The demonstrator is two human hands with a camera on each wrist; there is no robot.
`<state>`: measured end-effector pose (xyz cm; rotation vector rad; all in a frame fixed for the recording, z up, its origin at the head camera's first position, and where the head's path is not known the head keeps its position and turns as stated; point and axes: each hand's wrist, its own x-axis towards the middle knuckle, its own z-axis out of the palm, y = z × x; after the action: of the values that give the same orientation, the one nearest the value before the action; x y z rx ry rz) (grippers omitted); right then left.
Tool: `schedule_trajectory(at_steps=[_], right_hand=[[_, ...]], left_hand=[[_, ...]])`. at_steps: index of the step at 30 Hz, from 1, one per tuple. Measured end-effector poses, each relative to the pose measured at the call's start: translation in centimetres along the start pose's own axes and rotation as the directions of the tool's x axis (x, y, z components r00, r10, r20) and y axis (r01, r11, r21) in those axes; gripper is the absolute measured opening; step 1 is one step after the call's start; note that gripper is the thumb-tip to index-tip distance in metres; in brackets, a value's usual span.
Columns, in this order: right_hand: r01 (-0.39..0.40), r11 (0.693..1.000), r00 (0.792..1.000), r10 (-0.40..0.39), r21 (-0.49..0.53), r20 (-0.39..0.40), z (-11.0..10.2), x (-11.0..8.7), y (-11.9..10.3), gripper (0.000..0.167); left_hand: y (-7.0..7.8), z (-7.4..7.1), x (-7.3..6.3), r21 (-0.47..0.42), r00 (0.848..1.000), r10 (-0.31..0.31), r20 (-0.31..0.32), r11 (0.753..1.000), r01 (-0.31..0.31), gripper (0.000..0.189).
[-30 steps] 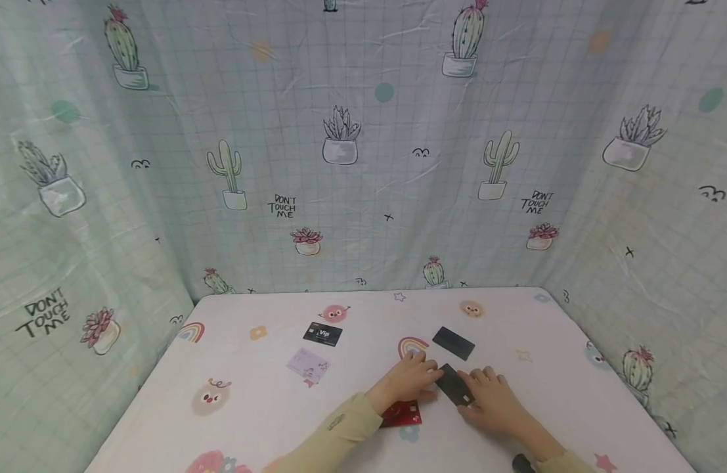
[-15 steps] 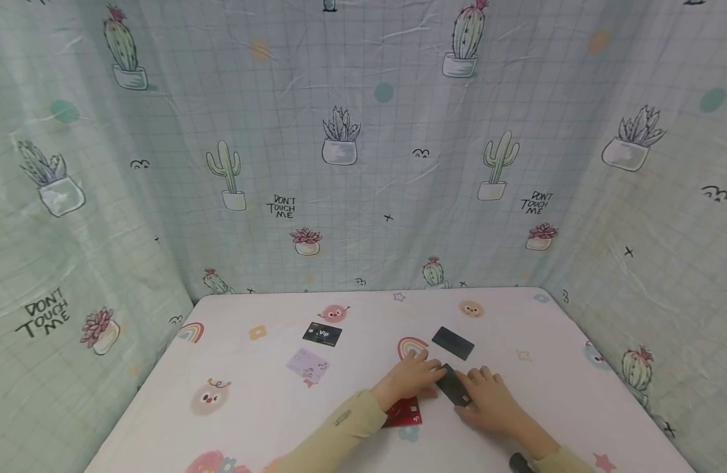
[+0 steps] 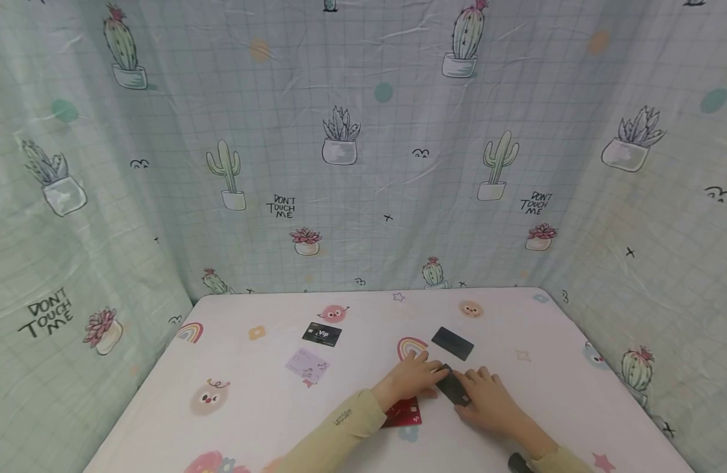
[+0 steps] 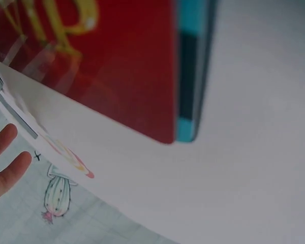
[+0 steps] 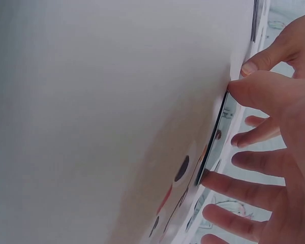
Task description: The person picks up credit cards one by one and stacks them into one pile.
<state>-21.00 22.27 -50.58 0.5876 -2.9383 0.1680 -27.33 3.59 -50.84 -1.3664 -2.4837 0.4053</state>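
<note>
A black card (image 3: pixel 454 386) with a small chip near its lower end lies slantwise on the table between both hands. My right hand (image 3: pixel 487 402) holds it at its near right side; in the right wrist view the thumb (image 5: pixel 259 91) and a finger (image 5: pixel 244 188) meet the edge of the card (image 5: pixel 216 134). Across from it, my left hand (image 3: pixel 410 380) reaches over with fingers loosely bent, one fingertip at the far left corner. Under the left wrist lies a red card (image 3: pixel 404 414), partly hidden; in the left wrist view it shows gold lettering, with a blue-and-black edge beside it.
Farther back lies a second dark card (image 3: pixel 452 343). To the left are a black card marked Vip (image 3: pixel 322 334) and a pale purple card (image 3: pixel 307 365). Cartoon prints cover the white table (image 3: pixel 251 420); a cactus-patterned curtain (image 3: pixel 363 190) surrounds its back and sides.
The left hand has shifted slightly right, its fingertip now overlapping the black card's corner. The right hand and the card have barely moved; the other cards lie still.
</note>
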Motion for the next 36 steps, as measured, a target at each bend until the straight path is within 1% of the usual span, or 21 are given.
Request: schedule_trajectory(at_steps=[6,10,16,22,28,36], right_hand=[[-0.008,0.999,1.000,0.008,0.035,0.022,-0.12,0.09,-0.12,0.058],[-0.012,0.999,0.999,0.011,0.038,0.031,-0.08,0.15,-0.17,0.058],[0.025,0.999,1.000,-0.025,0.044,0.005,0.07,0.14,-0.18,0.056],[0.045,0.998,0.999,-0.046,0.042,0.017,0.00,0.02,-0.16,0.055],[0.073,0.997,0.997,-0.073,0.008,0.020,-0.18,-0.05,0.12,0.054],[0.122,0.993,0.992,-0.122,0.004,0.031,-0.36,-0.47,0.77,0.052]], left_hand=[[0.03,0.41,-0.10,-0.031,1.000,-0.010,0.022,0.999,0.010,0.052],[0.09,0.39,-0.28,-0.026,1.000,-0.011,0.023,1.000,0.011,0.051],[0.11,0.30,-0.38,-0.012,1.000,-0.004,0.006,1.000,0.004,0.049],[0.18,0.44,-0.40,-0.004,1.000,0.000,0.014,1.000,0.000,0.047],[0.15,0.32,-0.26,-0.002,1.000,-0.003,0.027,1.000,0.003,0.046],[-0.56,-0.17,-0.62,0.005,0.999,0.021,0.036,1.000,-0.021,0.049]])
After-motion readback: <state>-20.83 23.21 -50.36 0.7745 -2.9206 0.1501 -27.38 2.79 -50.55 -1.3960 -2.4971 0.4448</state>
